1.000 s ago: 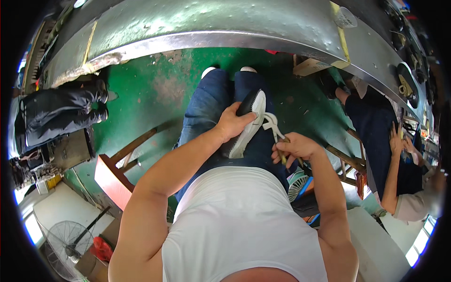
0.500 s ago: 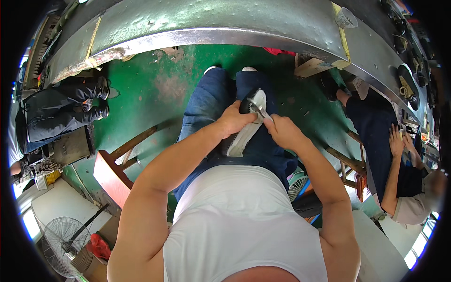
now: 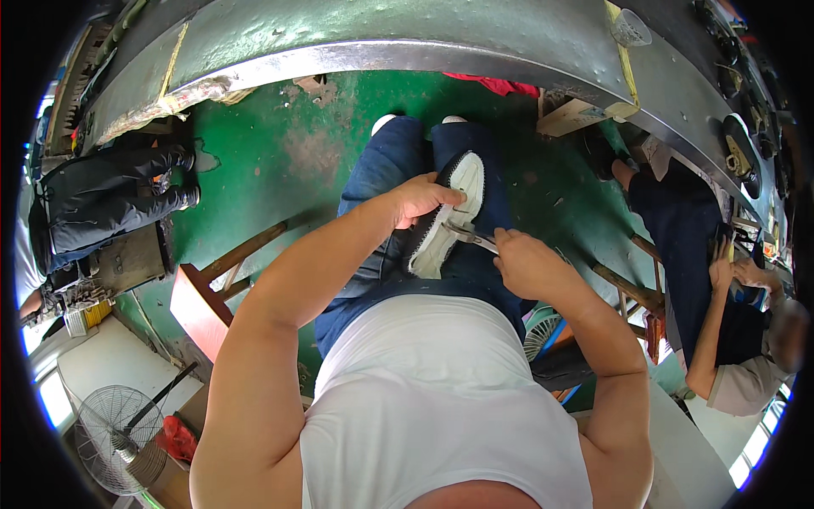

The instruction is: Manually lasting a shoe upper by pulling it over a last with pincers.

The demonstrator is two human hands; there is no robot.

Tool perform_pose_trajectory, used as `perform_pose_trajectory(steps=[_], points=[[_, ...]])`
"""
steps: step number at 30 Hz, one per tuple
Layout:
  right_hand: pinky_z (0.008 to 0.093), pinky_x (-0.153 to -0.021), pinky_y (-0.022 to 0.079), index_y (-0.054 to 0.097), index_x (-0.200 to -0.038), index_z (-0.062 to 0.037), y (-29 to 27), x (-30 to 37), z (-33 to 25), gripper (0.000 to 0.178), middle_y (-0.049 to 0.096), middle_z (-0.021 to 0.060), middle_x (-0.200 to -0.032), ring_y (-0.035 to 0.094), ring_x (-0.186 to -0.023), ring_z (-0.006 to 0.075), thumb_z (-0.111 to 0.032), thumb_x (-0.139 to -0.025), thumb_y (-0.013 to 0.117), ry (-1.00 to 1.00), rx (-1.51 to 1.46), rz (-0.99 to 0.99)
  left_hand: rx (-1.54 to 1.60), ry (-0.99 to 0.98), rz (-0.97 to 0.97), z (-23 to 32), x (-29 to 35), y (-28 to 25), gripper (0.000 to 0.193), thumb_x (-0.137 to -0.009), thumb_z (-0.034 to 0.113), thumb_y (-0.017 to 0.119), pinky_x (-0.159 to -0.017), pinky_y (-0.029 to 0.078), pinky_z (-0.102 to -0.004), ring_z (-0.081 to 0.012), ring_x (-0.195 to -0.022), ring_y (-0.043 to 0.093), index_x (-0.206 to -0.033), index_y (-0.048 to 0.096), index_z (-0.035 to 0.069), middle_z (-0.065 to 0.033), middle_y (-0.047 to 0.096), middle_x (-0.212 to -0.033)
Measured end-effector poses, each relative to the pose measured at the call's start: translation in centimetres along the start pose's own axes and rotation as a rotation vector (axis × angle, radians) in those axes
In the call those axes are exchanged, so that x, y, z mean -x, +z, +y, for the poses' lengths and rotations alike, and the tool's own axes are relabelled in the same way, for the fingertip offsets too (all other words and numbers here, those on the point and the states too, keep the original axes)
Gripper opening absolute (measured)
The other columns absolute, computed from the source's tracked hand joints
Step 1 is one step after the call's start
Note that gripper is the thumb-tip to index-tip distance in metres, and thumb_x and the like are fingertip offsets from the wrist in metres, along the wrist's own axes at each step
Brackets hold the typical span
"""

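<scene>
A shoe [image 3: 438,246] lies over my thighs with its pale, off-white underside up. Its dark upper is folded over the edge in a jagged, pleated rim. My left hand [image 3: 417,200] grips the shoe from the left, thumb pressed on the underside and the other fingers wrapped below the dark side. In my right hand [image 3: 530,263] are metal pincers [image 3: 475,238], fingers closed round the handles. The head of the pincers touches or hovers just over the middle of the shoe's underside; I cannot tell which. The fingertips under the shoe are hidden.
A metal-topped bench [image 3: 381,55] runs across in front of my knees. Wooden stools [image 3: 199,297] stand at left and right. A seated co-worker [image 3: 678,229] works at the right; another person's legs [image 3: 119,199] show at the left. A floor fan [image 3: 119,433] stands at the lower left.
My right hand has moved down and to the right with the pincers, from the shoe's upper part to its middle. My left thumb now lies on the underside.
</scene>
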State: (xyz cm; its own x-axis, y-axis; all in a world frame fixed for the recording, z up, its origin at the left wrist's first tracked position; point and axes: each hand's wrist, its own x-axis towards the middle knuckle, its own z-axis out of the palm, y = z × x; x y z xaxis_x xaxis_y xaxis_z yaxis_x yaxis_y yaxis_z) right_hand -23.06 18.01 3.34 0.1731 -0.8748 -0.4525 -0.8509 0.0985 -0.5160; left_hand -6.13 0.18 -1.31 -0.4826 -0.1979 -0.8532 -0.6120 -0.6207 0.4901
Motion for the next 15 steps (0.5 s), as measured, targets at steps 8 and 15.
perform_pose_trajectory(steps=[8, 15], points=[[0.0409, -0.072, 0.057, 0.06, -0.098, 0.005, 0.2, -2.4, -2.4, 0.027, 0.063, 0.0172, -0.082, 0.067, -0.08, 0.0349, -0.013, -0.08, 0.069, -0.059, 0.498, 0.15, 0.003, 0.083, -0.019, -0.8, -0.2, -0.4, 0.063, -0.079, 0.033, 0.079, -0.062, 0.038, -0.0276, -0.0107, -0.086, 0.061, -0.132, 0.055, 0.011, -0.0025, 0.067, -0.113], [0.0441, -0.067, 0.054, 0.06, -0.096, -0.0038, 4.6, -3.7, 1.3, 0.02, 0.063, 0.0147, -0.085, 0.066, -0.08, 0.0334, -0.019, -0.086, 0.068, -0.15, 0.018, 0.378, 0.089, 0.132, -0.023, -2.1, -1.6, -1.6, 0.06, -0.082, 0.024, 0.079, -0.084, 0.055, -0.0356, -0.0194, -0.097, 0.067, -0.13, 0.052, 0.001, -0.0113, 0.066, -0.115]])
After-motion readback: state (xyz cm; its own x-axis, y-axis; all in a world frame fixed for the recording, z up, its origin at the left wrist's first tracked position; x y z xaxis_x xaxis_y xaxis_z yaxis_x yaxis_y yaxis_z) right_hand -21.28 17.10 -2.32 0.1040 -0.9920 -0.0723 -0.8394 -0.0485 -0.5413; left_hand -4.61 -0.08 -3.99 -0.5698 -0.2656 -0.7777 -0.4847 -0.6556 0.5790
